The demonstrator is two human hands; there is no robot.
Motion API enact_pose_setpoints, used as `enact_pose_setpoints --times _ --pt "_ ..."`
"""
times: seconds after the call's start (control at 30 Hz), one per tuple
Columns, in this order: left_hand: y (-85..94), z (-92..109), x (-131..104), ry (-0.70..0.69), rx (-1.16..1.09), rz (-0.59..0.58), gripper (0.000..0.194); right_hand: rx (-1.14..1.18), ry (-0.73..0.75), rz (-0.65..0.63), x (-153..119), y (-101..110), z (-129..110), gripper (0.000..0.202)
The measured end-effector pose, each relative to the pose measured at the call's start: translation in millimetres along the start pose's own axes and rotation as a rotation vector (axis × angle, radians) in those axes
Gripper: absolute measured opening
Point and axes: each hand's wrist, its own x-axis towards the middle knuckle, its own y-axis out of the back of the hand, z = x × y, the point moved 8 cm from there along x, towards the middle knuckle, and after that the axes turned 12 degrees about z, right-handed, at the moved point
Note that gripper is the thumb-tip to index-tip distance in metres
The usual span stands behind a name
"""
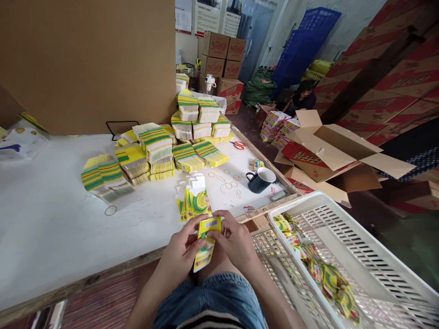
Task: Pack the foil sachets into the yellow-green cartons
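Note:
Both my hands grip one small yellow-and-green carton, tilted above my lap, its barcode end pointing away from me. My left hand holds its left edge, thumb on the front face. Along the right edge, my right hand pinches it, thumb near the barcode. Just beyond my fingers, a fanned pile of similar cartons with white flaps lies on the white table. Farther back stand several stacks of flat yellow-green cartons.
Right of me, a white plastic basket holds small yellow-green packets. A dark mug, red-handled scissors and rubber bands lie on the table. Open cardboard boxes stand beyond its right edge; a person sits behind.

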Motion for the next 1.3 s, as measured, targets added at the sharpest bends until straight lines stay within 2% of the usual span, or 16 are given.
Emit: enact_pose_setpoints --times 0.13,0.23,0.3,0.37,0.43,0.5,0.57,0.63,0.67,0.73,0.8,0.83,0.9,0.97,1.07,1.3 --pt "0.3 1 3 0.081 -0.127 -0.001 0.050 0.054 0.072 -0.004 0 -1 -1 0.033" --pt "-11.3 -4 3 0.120 -0.163 -0.024 0.054 0.205 0.107 0.079 -3 3 1 0.024" --pt "-22.7 -4 4 0.078 -0.124 -0.035 0.053 0.304 0.088 0.122 -8 13 5 0.022" --pt "-31.4 -2 8 -0.036 0.023 -0.043 0.052 0.275 0.112 0.239 -13 40 6 0.019" --pt "-30.1 0 15 -0.178 0.277 -0.006 0.057 0.090 0.186 0.482 -21 86 3 0.015" --pt "-17.0 -3 25 -0.267 0.534 0.093 0.064 -0.179 0.220 0.772 -30 131 1 0.015" --pt "-1.4 -14 35 -0.260 0.662 0.165 0.066 -0.350 0.212 0.891 -30 144 6 0.024" --pt "6.6 -24 38 -0.247 0.676 0.166 0.063 -0.300 0.197 0.774 -12 116 19 0.030" --pt "8.2 -28 38 -0.245 0.664 0.158 0.061 -0.205 0.172 0.634 1 89 28 0.030" --pt "9.4 -32 35 -0.246 0.629 0.146 0.060 -0.026 0.012 0.402 23 29 49 0.035" --pt "11.7 -32 29 -0.239 0.579 0.150 0.058 0.038 -0.024 0.329 35 -14 55 0.033" --pt "14.2 -31 27 -0.232 0.548 0.160 0.056 0.065 -0.036 0.320 39 -27 55 0.031" --pt "22.6 -28 24 -0.207 0.477 0.206 0.050 0.124 -0.058 0.331 43 -34 55 0.026" --pt "33.8 -24 23 -0.176 0.396 0.290 0.046 0.211 -0.102 0.329 41 -28 55 0.022" --pt "43.3 -19 25 -0.111 0.174 0.373 0.051 0.387 -0.158 0.256 32 -19 51 0.022" --pt "14.0 -14 28 0.045 -0.265 0.143 0.062 0.681 -0.225 0.083 7 -31 30 0.026"
